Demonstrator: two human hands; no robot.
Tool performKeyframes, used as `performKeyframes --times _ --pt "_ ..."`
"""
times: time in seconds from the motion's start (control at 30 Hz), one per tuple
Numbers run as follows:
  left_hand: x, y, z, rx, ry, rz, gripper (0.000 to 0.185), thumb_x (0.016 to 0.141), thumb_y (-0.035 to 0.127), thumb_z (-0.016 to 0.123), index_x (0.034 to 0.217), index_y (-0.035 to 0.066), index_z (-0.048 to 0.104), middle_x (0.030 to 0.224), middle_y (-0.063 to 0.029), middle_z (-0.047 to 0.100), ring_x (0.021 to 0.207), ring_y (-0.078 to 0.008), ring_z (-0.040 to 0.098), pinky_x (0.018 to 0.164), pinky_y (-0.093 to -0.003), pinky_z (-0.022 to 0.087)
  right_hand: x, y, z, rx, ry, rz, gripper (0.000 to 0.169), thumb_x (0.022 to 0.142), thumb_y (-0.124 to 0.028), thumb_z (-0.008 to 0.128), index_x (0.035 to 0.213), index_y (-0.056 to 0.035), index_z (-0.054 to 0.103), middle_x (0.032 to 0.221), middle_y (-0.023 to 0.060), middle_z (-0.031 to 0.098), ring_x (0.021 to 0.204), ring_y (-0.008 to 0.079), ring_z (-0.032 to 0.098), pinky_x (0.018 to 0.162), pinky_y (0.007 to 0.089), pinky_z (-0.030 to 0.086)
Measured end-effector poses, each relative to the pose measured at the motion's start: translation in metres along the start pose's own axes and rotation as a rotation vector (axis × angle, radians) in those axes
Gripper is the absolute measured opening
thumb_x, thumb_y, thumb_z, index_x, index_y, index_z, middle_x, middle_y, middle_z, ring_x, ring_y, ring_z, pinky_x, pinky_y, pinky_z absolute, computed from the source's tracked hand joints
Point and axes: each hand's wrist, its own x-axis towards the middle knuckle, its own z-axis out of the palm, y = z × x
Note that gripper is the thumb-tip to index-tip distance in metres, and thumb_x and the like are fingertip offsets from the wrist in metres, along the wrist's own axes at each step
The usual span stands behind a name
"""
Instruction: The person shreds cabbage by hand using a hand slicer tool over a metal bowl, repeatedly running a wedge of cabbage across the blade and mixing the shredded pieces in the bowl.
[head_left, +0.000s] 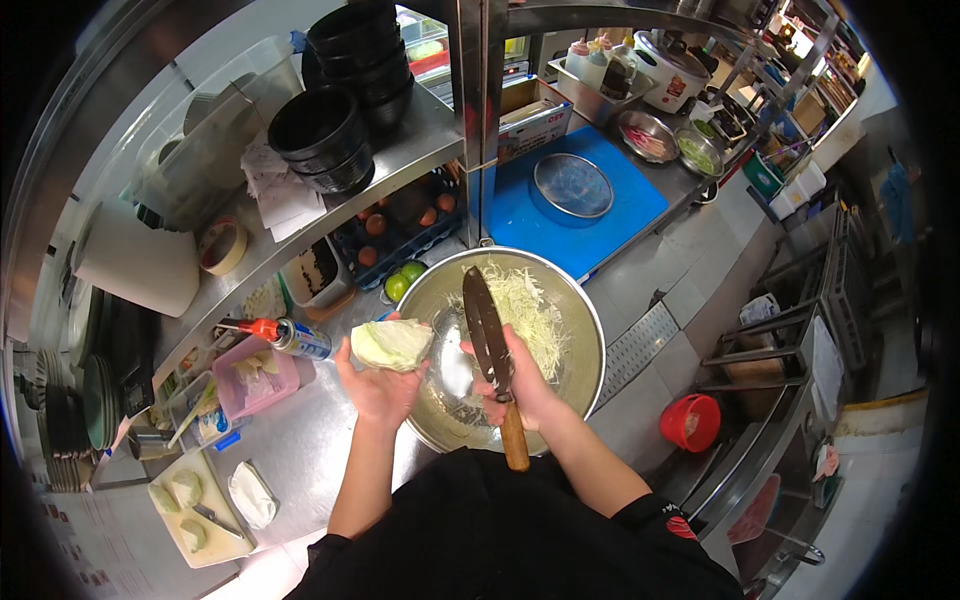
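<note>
A wedge of pale green cabbage (391, 344) rests in my left hand (386, 390), which cups it from below at the left rim of a large metal bowl (592, 341). My right hand (525, 379) grips a knife over the bowl. Its dark, broad blade (486, 322) points away from me and bears small pale scraps. The wooden handle (514, 439) extends back towards my body. Finely shredded cabbage (529, 311) lies in the far right part of the bowl. Blade and cabbage wedge are apart.
Beyond the bowl, a round mesh sieve (573, 187) sits on a blue cutting board (517, 225). Limes (397, 286), a spray can (304, 339) and a pink container (259, 390) stand to the left. A steel shelf (420, 142) overhangs them. A red bucket (690, 424) is on the floor.
</note>
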Motion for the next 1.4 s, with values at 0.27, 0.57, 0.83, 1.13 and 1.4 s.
performKeyframes --times 0.27,0.57,0.83,1.13,1.4 --pt "0.029 -0.008 -0.054 0.146 0.090 0.191 0.065 0.098 0.060 0.040 0.106 0.002 0.068 0.097 -0.0160 0.071 0.091 -0.0301 0.068 0.083 -0.0404 0.054 -0.017 0.017 0.068 -1.281 0.075 -0.429 0.068 0.102 -0.043 0.062 0.160 -0.0160 0.038 0.094 0.0283 0.071 0.080 0.0383 0.073 0.078 0.0410 0.055" --pt "0.033 -0.038 -0.054 -0.053 0.072 0.305 0.060 0.098 0.058 0.032 0.110 0.009 0.064 0.105 -0.0118 0.070 0.096 -0.0287 0.067 0.087 -0.0422 0.055 0.040 0.020 0.058 -1.169 0.144 -0.538 0.072 0.098 -0.055 0.061 0.160 -0.0232 0.040 0.101 0.0328 0.071 0.100 0.0508 0.069 0.088 0.0503 0.054" --pt "0.053 -0.033 -0.095 -0.189 -0.160 0.159 0.065 0.094 0.063 0.041 0.116 0.007 0.066 0.110 -0.0114 0.070 0.100 -0.0293 0.068 0.089 -0.0426 0.055 0.012 0.040 0.058 -1.277 0.111 -0.685 0.072 0.099 -0.046 0.063 0.160 -0.0167 0.038 0.096 0.0322 0.071 0.096 0.0484 0.071 0.085 0.0470 0.056" --pt "0.045 -0.053 -0.022 -0.178 0.176 0.254 0.071 0.090 0.071 0.038 0.112 0.009 0.065 0.104 -0.0126 0.069 0.097 -0.0292 0.069 0.080 -0.0450 0.057 0.009 -0.001 0.055 -1.298 0.291 -0.495 0.068 0.101 -0.042 0.064 0.158 -0.0124 0.042 0.110 0.0359 0.069 0.111 0.0455 0.069 0.094 0.0442 0.054" --pt "0.029 -0.073 -0.004 -0.108 0.155 0.151 0.067 0.094 0.066 0.036 0.116 0.010 0.065 0.104 -0.0086 0.070 0.094 -0.0285 0.068 0.086 -0.0426 0.056 0.007 -0.011 0.047 -1.174 0.371 -0.464 0.071 0.101 -0.049 0.059 0.159 -0.0140 0.041 0.102 0.0330 0.071 0.099 0.0473 0.072 0.091 0.0453 0.054"
